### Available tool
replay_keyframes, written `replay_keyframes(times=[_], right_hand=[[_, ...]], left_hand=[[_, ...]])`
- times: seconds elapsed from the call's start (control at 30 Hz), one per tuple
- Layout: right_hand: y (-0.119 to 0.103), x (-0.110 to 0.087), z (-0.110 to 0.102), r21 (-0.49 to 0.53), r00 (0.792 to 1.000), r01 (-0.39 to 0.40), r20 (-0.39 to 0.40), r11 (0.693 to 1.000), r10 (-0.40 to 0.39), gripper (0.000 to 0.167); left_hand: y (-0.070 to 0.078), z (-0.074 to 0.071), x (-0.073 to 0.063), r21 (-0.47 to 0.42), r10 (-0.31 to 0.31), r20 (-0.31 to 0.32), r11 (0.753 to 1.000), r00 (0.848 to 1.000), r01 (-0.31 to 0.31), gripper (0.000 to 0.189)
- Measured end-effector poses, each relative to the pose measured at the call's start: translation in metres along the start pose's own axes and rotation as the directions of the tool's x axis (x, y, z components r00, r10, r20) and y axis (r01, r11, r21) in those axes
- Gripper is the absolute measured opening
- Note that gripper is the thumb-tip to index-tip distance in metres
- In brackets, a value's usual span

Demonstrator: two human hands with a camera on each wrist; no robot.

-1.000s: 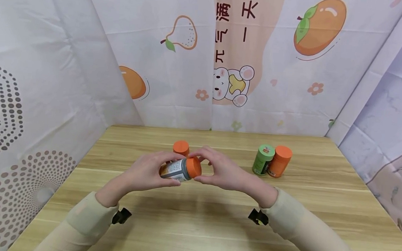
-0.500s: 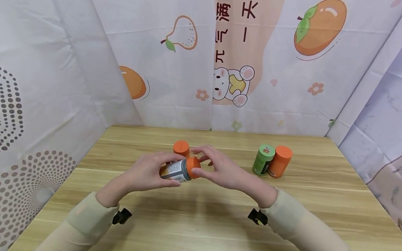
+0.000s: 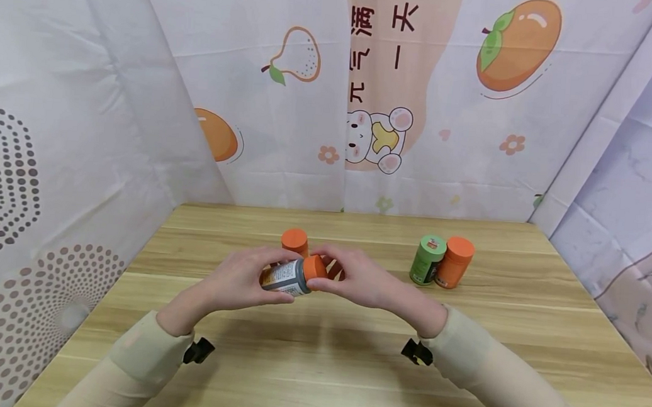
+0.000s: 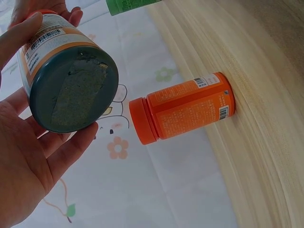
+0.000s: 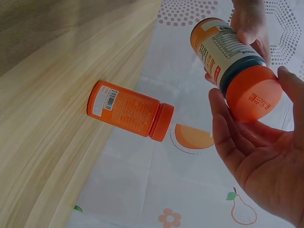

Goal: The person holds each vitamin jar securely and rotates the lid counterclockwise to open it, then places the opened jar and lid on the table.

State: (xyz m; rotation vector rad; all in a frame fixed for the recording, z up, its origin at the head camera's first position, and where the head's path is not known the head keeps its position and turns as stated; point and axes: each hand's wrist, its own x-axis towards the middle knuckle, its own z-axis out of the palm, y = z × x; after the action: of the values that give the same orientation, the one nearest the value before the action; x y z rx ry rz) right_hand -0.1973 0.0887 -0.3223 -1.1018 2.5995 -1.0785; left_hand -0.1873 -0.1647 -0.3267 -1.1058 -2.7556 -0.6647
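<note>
The left hand (image 3: 241, 278) is gripping the grey-shouldered jar (image 3: 287, 278) round its body, up off the counter (image 3: 314, 366), while the right hand's (image 3: 363, 282) fingers and thumb are gripping its orange cap (image 3: 314, 271). The jar is lying tilted between the palms — its long axis running from left to right, cap end inside the right hand's fingers. That line, I'd judge, is what any turning of the cap is depending on; whether the cap is loose I can't tell.

The left wrist view is showing what the head view is hiding: the dark base (image 4: 78, 90), with a rough patch on it. The right wrist view is showing the raised marks (image 5: 259, 100) on the cap's top. Only the head view is taking in the whole green tub (image 3: 427, 261), standing just beside an orange tub (image 3: 455, 263) — both well off to the right.
</note>
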Motion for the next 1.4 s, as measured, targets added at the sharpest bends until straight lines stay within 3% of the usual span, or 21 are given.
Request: replay_keyframes(times=[0.47,0.77,1.27,1.4], right_hand=[[0.002,-0.002,-0.001,-0.052,0.993,0.108,-0.050,0.993,-0.111,0.056],[0.003,-0.003,-0.004,-0.102,0.966,0.235,-0.087,0.967,-0.244,0.059],[0.010,-0.002,-0.007,-0.029,0.973,0.195,-0.120,0.980,-0.197,0.055],[0.013,-0.002,-0.005,-0.051,0.975,0.180,-0.125,0.982,-0.185,0.055]], left_hand=[[0.001,-0.002,0.001,-0.013,-0.013,-0.005,1.000,1.000,0.013,0.059],[-0.004,-0.002,-0.004,-0.042,-0.051,-0.011,0.998,0.999,0.051,0.060],[-0.011,-0.003,-0.010,-0.046,-0.071,-0.033,0.997,0.997,0.069,0.060],[-0.015,0.000,-0.014,-0.056,-0.079,-0.034,0.995,0.996,0.077,0.057]])
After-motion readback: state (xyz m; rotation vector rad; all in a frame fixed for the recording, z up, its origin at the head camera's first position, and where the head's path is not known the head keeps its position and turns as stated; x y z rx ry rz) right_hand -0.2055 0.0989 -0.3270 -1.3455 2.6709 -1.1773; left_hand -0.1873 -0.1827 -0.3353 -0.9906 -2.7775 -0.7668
